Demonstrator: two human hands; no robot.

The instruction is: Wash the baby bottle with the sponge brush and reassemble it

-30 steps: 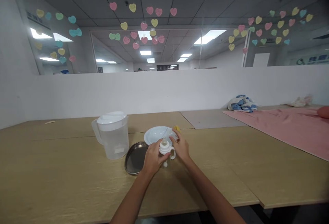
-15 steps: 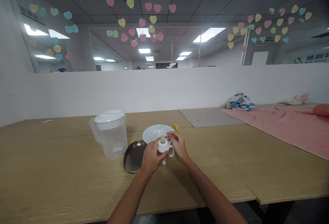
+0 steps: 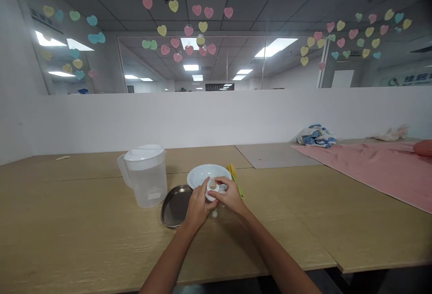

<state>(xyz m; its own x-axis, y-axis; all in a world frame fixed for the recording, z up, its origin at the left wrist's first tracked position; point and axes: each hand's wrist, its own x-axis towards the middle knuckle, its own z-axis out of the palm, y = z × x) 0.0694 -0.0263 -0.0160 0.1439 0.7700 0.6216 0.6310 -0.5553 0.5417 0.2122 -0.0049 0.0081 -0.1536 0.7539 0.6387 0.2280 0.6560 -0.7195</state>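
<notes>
A baby bottle with a white collar and a clear teat is held between my hands, over the near edge of a white bowl. My left hand is wrapped round its left side. With thumb and fingers, my right hand grips the white collar from the right. Most of the bottle's body is hidden by my hands; a small whitish part shows just below them. Left of my left hand lies a round metal tray. A yellow and green brush lies behind my right hand.
A lidded clear plastic jug stands left of the tray. At the right, a pink cloth covers part of the wooden table. A crumpled blue and white cloth lies by the back wall.
My right hand has moved left and closed its thumb and fingers on the bottle's collar. The side handle seen earlier is now mostly covered, and more of the brush shows.
</notes>
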